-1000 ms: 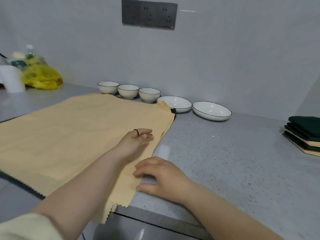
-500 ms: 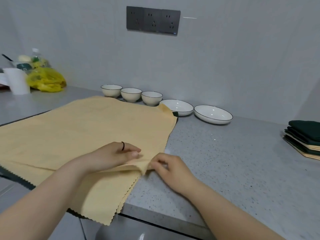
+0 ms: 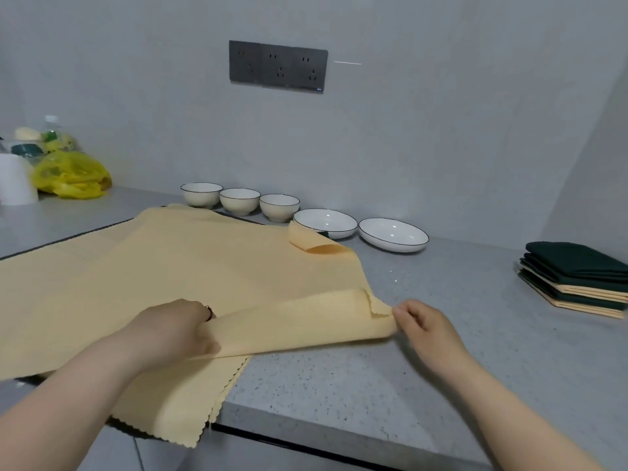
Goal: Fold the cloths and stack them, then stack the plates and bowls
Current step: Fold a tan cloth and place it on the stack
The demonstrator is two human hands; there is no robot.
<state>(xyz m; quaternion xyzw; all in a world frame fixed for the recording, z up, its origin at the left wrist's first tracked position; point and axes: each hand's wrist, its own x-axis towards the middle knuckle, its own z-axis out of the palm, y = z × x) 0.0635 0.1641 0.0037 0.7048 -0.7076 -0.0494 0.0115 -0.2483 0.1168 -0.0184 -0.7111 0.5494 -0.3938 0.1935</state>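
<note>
While the cloth (image 3: 204, 266) is gripped by the left hand (image 3: 176, 329) and pinched by the right hand (image 3: 424, 326), indistinct items, perhaps food, are held in the yellow bag (image 3: 69, 176).

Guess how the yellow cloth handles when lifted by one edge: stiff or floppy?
Probably floppy: the yellow cloth curls over between the left hand and right hand. Likely light: a fingertip pinch lifts its edge.
</note>
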